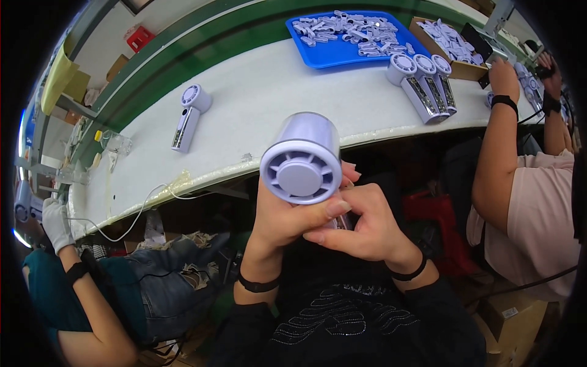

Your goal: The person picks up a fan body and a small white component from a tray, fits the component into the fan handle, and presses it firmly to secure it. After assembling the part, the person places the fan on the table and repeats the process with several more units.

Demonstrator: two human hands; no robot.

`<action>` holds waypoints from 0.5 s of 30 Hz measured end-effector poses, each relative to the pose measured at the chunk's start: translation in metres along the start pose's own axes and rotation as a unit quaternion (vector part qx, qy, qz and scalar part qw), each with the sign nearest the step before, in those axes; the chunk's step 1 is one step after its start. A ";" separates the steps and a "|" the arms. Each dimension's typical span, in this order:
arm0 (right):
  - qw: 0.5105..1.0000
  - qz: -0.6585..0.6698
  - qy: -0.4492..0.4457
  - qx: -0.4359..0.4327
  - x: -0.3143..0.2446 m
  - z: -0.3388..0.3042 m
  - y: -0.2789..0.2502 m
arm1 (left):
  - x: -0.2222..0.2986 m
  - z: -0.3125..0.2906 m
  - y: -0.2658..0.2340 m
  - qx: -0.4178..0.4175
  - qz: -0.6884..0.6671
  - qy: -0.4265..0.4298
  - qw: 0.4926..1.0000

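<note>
Close in front of me, a lilac handheld fan (306,158) is held up off the table, its round vented head tilted toward the camera. My left hand (278,214) wraps around it from the left, thumb pressed just below the head. My right hand (370,223) grips from the right, with its thumb across the lower handle. Most of the handle is hidden behind the head and my fingers. Another lilac fan (190,117) lies alone on the table to the left, its handle front showing a dark inside strip.
The curved white table (244,92) spans ahead. A blue tray (330,58) and a cardboard box (471,70) hold lilac parts. Several fans (428,88) lie together at the right. Co-workers sit at both sides; a white cable (131,229) hangs by the table's edge.
</note>
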State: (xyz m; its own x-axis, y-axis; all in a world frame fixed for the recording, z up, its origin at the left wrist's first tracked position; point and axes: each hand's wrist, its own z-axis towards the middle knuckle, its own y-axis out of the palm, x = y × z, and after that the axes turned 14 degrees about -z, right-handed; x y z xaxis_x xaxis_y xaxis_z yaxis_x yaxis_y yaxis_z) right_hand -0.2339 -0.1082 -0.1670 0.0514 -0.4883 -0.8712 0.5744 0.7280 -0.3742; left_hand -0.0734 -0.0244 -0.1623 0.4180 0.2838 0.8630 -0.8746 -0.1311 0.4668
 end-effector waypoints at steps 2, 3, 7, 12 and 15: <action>1.000 -0.010 0.003 0.008 -0.002 -0.004 -0.002 | -0.003 -0.003 0.002 -0.030 -0.047 0.024 0.998; 1.000 -0.021 0.003 0.018 -0.002 -0.004 -0.004 | -0.004 -0.004 0.003 -0.029 -0.047 0.023 0.998; 0.997 -0.072 -0.004 0.039 0.006 -0.005 0.000 | -0.015 -0.005 0.003 -0.031 -0.129 0.012 0.991; 0.995 -0.069 -0.019 0.065 0.018 0.005 0.019 | -0.049 0.001 -0.036 -0.054 -0.129 -0.027 0.990; 0.998 -0.060 0.007 0.016 -0.014 0.015 0.021 | -0.040 0.000 -0.044 -0.119 -0.295 -0.020 0.948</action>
State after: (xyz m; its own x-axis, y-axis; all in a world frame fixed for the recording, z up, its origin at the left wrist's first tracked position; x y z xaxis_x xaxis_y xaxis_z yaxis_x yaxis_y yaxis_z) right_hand -0.2104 -0.0932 -0.1583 -0.0306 -0.5635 -0.8255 0.6010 0.6495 -0.4657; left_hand -0.0516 -0.0304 -0.2174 0.8569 0.2040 0.4734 -0.5136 0.2583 0.8183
